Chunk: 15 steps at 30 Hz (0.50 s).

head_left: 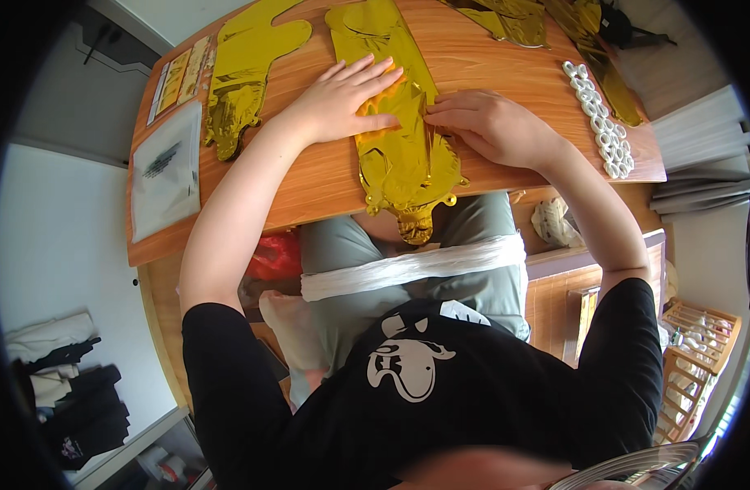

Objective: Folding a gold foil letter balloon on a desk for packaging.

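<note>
Two bare hands work at one gold foil piece (413,106), which lies lengthwise on a wooden table (493,69), its crumpled near end projecting past the front edge and over the person's lap. The left hand (342,102) rests palm-down with fingers spread across the foil's left edge, grasping nothing. The right hand (502,126) meets the opposite edge with bent fingers; whether these pinch the foil cannot be told, as the fingertips are partly hidden. Foil surface shows between the two hands, which stand apart.

To the left, a strip of wood grain separates the worked piece from a second gold foil piece (240,65); farther left, a clear plastic sleeve (167,175) and a printed card (179,77) lie along the table's left edge. To the right, a broader stretch of wood extends beyond the right hand to a strip of white rings (597,118) near the right edge. Darker gold foil (510,20) occupies the far right part. A white band (416,265) crosses the lap below the front edge.
</note>
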Each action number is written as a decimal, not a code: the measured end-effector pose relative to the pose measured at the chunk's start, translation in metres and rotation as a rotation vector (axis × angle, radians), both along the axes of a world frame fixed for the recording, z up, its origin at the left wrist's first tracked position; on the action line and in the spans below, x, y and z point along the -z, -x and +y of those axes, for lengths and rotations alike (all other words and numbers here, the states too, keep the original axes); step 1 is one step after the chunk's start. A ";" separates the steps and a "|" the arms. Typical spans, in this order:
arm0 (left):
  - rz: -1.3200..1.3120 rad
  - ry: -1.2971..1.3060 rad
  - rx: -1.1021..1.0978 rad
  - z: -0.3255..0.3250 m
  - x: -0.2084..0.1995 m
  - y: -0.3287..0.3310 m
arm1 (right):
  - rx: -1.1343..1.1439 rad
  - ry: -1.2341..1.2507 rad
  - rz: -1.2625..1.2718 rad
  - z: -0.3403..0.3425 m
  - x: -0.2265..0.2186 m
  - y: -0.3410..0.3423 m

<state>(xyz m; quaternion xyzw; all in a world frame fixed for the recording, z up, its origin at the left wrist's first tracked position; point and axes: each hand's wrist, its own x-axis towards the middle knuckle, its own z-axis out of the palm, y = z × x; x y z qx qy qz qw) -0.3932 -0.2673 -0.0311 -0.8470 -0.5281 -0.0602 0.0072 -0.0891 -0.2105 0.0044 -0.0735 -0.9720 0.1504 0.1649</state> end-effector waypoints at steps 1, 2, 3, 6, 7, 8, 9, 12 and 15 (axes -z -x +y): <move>0.010 0.008 0.019 -0.002 -0.002 -0.001 | -0.007 0.012 -0.041 -0.004 -0.003 -0.003; 0.022 0.018 0.039 -0.003 -0.004 -0.002 | -0.007 0.013 -0.034 -0.008 -0.005 -0.006; 0.029 0.019 0.038 -0.005 -0.005 -0.004 | -0.036 0.022 -0.056 -0.012 -0.007 -0.010; 0.025 0.069 0.060 -0.018 -0.006 -0.011 | -0.077 0.025 -0.081 -0.025 -0.008 -0.022; 0.028 0.081 0.057 -0.024 -0.006 -0.014 | -0.089 0.021 -0.090 -0.029 -0.007 -0.025; 0.030 0.092 0.055 -0.029 -0.007 -0.016 | -0.089 0.018 -0.086 -0.036 -0.008 -0.026; 0.034 0.089 0.054 -0.033 -0.007 -0.018 | -0.089 -0.018 -0.070 -0.044 -0.008 -0.026; 0.028 0.108 0.047 -0.045 -0.011 -0.025 | -0.063 -0.139 -0.030 -0.052 0.005 -0.028; 0.036 0.123 0.029 -0.052 -0.014 -0.032 | -0.037 -0.262 0.016 -0.057 0.014 -0.028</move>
